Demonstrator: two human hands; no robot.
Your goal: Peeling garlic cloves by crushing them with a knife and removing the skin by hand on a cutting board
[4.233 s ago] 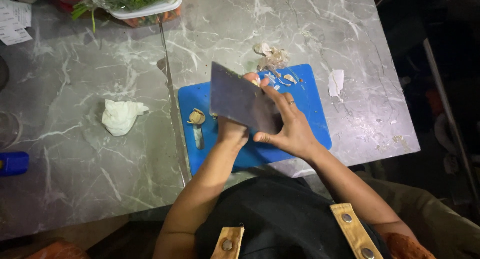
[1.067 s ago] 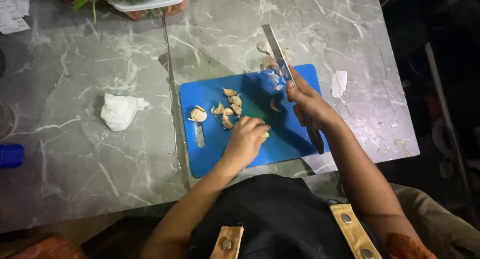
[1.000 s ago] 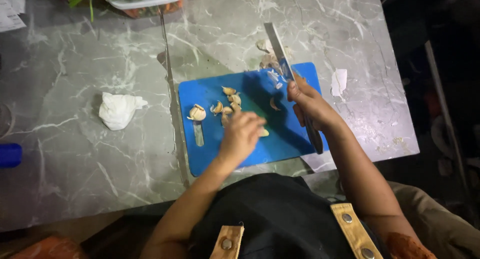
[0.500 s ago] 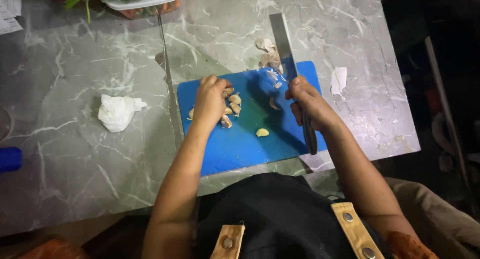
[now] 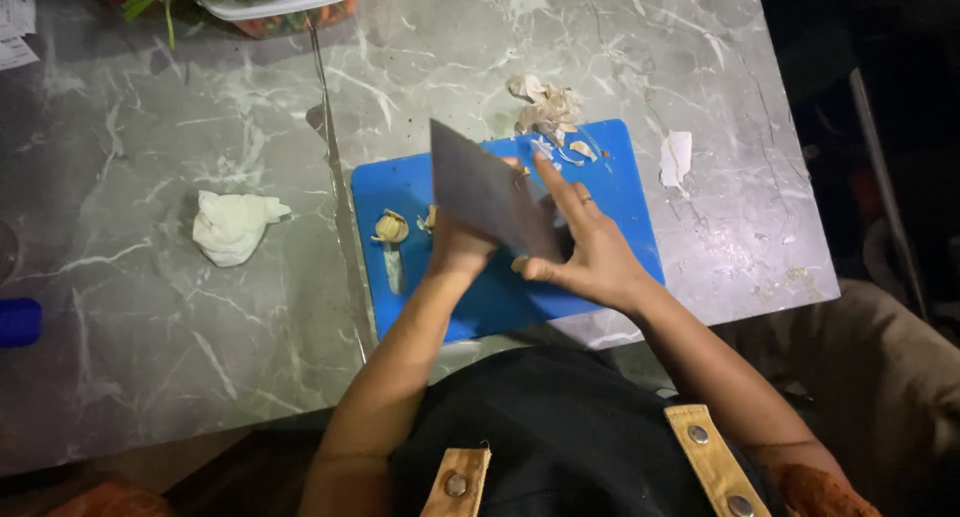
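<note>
Left hand grips the cleaver over the blue board; right hand fingers spread flat on it

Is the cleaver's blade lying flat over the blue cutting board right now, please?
Yes, the cleaver lies broadside over the blue cutting board, the right hand at its edge.

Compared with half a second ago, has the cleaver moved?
Yes. The cleaver has swung from the right edge of the blue cutting board to its middle, blade turned broadside, with the left hand under it and the right hand against it.
</note>
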